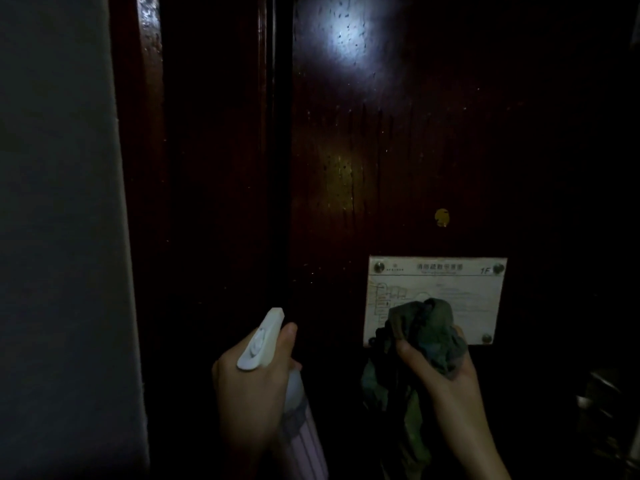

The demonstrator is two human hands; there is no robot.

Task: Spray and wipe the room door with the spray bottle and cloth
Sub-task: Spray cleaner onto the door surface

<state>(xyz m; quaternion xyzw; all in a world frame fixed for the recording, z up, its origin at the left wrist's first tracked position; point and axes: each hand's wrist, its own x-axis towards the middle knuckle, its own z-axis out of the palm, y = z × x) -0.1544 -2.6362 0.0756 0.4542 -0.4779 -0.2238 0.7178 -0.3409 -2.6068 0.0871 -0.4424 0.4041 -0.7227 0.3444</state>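
Sign: a pale rectangular plate (pixel 435 299) fixed by a screw at each corner to the dark wooden door (pixel 398 150).
Readable mark: "1F" in slanted dark characters at the plate's upper right corner, just left of the screw there.
Heading: one row of Chinese characters along the plate's top edge, centred; too blurred to read.
Emblem: a small logo with tiny text under it at the plate's upper left; unreadable.
Diagram: a faint floor plan on the plate's left half; its labels cannot be read.
Body text: faint lines on the plate's right half; unreadable.
Covered part: a bunched cloth (pixel 427 332) hides the plate's lower middle.
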